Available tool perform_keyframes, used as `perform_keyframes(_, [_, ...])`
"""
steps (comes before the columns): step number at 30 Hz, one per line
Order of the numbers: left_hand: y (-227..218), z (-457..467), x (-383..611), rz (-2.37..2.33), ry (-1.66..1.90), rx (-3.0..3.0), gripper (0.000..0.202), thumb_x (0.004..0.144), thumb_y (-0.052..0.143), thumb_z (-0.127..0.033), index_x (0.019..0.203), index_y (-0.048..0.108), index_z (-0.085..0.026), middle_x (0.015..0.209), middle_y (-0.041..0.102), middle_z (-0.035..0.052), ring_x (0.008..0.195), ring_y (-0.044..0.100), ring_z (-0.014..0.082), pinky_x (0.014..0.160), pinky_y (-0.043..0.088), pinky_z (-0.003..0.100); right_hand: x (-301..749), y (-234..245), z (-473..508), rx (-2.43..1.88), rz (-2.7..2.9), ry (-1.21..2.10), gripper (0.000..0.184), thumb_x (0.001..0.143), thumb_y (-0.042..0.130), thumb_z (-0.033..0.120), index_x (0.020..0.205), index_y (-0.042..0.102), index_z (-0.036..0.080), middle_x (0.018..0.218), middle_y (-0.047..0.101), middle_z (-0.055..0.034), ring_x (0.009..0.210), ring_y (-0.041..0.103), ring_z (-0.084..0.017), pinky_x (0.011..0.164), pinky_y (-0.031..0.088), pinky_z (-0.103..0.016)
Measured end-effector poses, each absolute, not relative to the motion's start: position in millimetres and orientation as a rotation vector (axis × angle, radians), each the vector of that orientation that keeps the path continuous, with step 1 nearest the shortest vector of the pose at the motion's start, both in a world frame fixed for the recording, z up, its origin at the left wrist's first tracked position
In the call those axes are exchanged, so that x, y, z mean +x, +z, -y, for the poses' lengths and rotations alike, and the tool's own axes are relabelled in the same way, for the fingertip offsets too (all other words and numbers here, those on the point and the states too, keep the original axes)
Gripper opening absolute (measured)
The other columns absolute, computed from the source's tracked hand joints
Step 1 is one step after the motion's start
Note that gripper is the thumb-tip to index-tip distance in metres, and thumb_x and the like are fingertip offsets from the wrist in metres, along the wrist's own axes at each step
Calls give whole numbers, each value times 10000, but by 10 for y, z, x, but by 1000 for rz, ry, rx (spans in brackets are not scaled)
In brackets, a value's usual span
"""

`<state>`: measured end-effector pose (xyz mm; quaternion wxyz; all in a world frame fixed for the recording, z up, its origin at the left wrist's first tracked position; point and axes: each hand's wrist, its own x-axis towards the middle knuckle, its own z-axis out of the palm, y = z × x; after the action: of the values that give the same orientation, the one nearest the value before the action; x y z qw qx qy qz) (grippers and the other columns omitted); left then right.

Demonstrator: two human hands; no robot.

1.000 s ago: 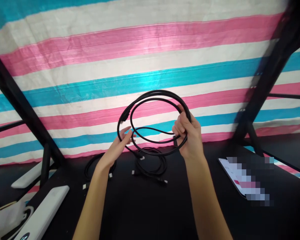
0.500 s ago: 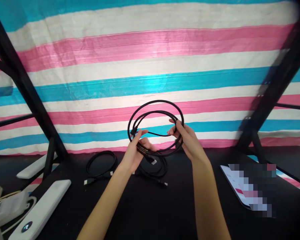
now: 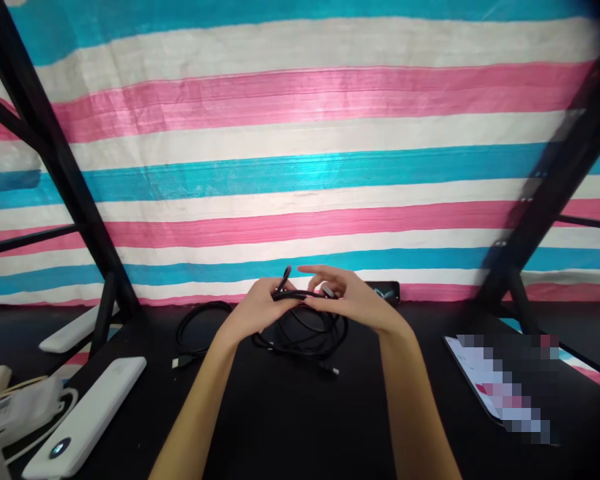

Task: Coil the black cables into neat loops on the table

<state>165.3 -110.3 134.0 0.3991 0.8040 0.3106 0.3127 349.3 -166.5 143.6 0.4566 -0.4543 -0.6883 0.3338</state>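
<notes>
A coiled black cable [image 3: 296, 294] is held above the black table, seen nearly edge-on with a short piece sticking up. My left hand [image 3: 253, 310] is closed around its left side. On the right side, my right hand [image 3: 363, 303] has the coil between thumb and fingers, its index finger stretched out to the left; a grey connector end shows among these fingers. Just below both hands, another black cable [image 3: 307, 352] lies loosely coiled on the table. A further coiled black cable [image 3: 181, 333], with a pale plug, rests left of them, partly hidden by my left forearm.
At left lie a white power bank [image 3: 93, 413] with a round display, a white adapter [image 3: 23, 407] with cords, and a white bar [image 3: 73, 330]. A phone-like screen [image 3: 473, 373], partly pixelated, lies right. A black object [image 3: 393, 291] stands behind my right hand. Slanted black posts [image 3: 75, 193] flank the striped sheet.
The held coil has come down and tipped from facing me to nearly flat. Both hands have moved closer together, and the right index finger now stretches left over the coil.
</notes>
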Motion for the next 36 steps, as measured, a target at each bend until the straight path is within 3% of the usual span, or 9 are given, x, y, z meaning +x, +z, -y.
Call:
perform_keyframes(6, [1396,1225,1665,-774,872,2269,125,692,498,-191,597,571,-154,563,505,-23,550,425,116,503,270,226,3266,1477,1734,-1119,1789,636,513,715,687,371,1204,568,273,902,567,-19,571,478,-79,516,412,-226])
perform_keyframes(9, [1456,1297,1623,-827,893,2300,130,686,522,-208,673,645,-166,599,579,-12,563,464,132,513,293,227,3278,1491,1764,-1172,1815,377,561,676,719,394,1207,556,316,1071,529,-48,867,549,-169,721,475,-299])
perform_keyframes(12, [1488,1373,1614,-840,958,2332,183,667,521,-165,723,693,-195,632,640,-7,566,513,146,532,332,233,3293,1507,1799,-1192,1860,249,618,667,722,426,1245,509,380,1240,420,-56,1166,438,-250,922,418,-399])
perform_keyframes(15, [1486,1418,1629,-837,1096,2291,267,642,517,-118,771,723,-227,750,701,5,660,596,184,595,393,251,3279,1538,1848,-1185,1834,144,523,660,734,424,1156,574,374,1338,356,-53,1264,340,-299,989,350,-459])
perform_keyframes(18, [1475,1425,1636,-866,1239,2232,254,639,542,-113,756,731,-235,762,709,7,702,622,200,630,414,263,3265,1570,1900,-1144,1862,162,363,709,700,378,1057,616,315,1218,510,-56,1175,444,-278,977,353,-456])
perform_keyframes(23, [1476,1384,1616,-980,1313,2201,159,664,637,-191,793,719,-233,500,567,-39,465,474,122,489,310,230,3296,1547,1883,-1141,1896,284,196,746,618,217,939,638,243,974,637,-28,938,575,-197,867,427,-358])
perform_keyframes(27, [1497,1292,1564,-942,1224,2238,104,720,632,-285,756,690,-206,644,630,-5,588,537,141,540,348,226,3355,1496,1765,-1142,1830,323,124,776,574,216,873,652,214,831,658,-21,772,592,-165,718,448,-299])
perform_keyframes(31, [1508,1176,1501,-869,1097,2240,220,745,621,-391,728,667,-177,606,589,-1,566,498,133,516,336,226,3424,1492,1679,-1173,1758,305,150,798,566,300,773,659,185,677,629,-13,625,538,-141,573,398,-266])
perform_keyframes(36, [1454,1099,1539,-817,1289,2192,183,777,602,-338,839,675,-182,763,636,28,698,559,157,625,416,243,3413,1524,1698,-1085,1604,316,125,731,639,301,728,658,177,639,613,-10,591,521,-132,529,381,-250])
